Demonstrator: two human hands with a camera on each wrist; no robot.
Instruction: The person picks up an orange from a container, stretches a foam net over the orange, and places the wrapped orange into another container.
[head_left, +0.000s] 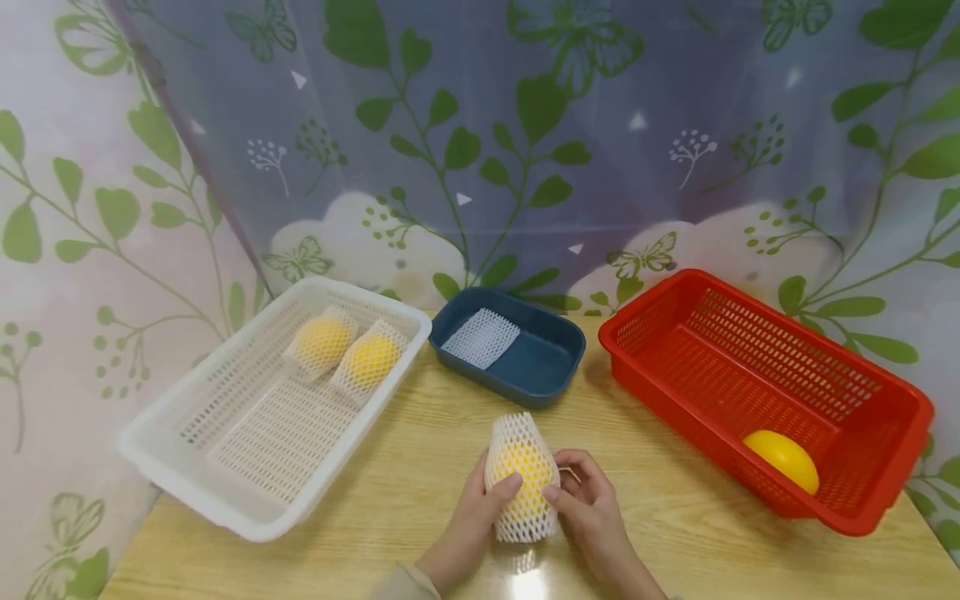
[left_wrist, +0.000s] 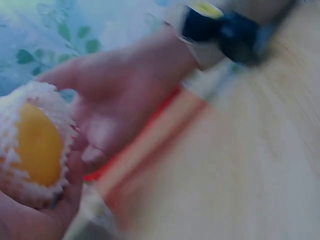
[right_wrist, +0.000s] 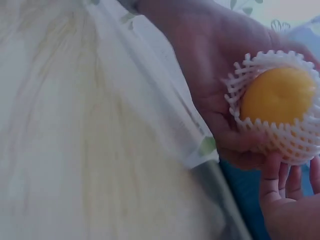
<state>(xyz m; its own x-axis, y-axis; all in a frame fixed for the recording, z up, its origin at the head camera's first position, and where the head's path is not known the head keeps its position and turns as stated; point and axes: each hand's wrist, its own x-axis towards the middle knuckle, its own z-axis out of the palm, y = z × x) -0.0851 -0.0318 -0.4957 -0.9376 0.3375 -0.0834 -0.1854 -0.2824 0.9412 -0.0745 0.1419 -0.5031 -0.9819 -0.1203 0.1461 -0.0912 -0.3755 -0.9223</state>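
Gripping a yellow fruit (head_left: 522, 471) in a white foam net (head_left: 528, 529) at roughly 6 o'clock in the head view, left hand (head_left: 468, 517) and right hand (head_left: 596, 517) pinch it, thumbs on the mesh; wrist views show its end peeking out; going clockwise from it, there's a white basket (head_left: 273, 442) with two netted fruits (head_left: 324, 340) around 10, blue tray (head_left: 536, 358) holding a foam sleeve (head_left: 480, 337) at 12, red basket (head_left: 720, 375) with one bare fruit (head_left: 783, 461) near 2.

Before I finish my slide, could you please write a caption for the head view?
Left hand and right hand hold a netted yellow fruit in front of a blue tray.
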